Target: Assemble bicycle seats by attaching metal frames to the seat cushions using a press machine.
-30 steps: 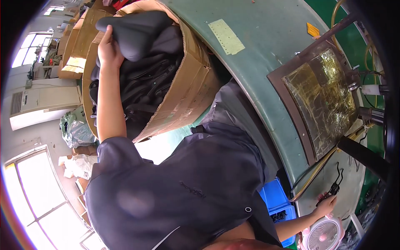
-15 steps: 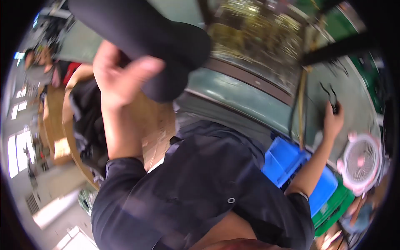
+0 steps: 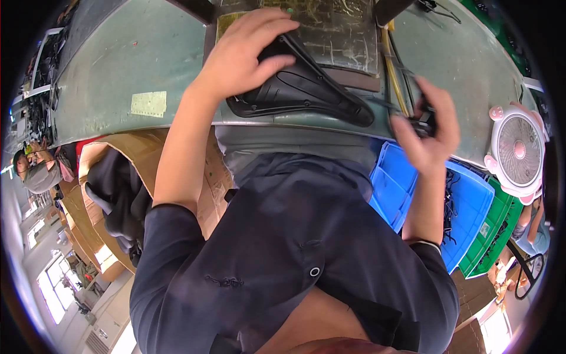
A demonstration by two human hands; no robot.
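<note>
My left hand grips the wide rear end of a black bicycle saddle and holds it flat on the green workbench, its narrow nose pointing right. My right hand is closed around a small black metal part just right of the saddle's nose, above the bench edge. A dark scratched work pad lies on the bench behind the saddle.
A cardboard box of black saddles stands at my left. Blue bins and a green bin sit at my right under the bench. A pink-and-white desk fan is at the bench's right end. Another person works far left.
My left hand lifted a saddle out of the cardboard box and brought it across onto the bench. My right hand drew in from the far right toward the saddle's nose, holding the small black part.
</note>
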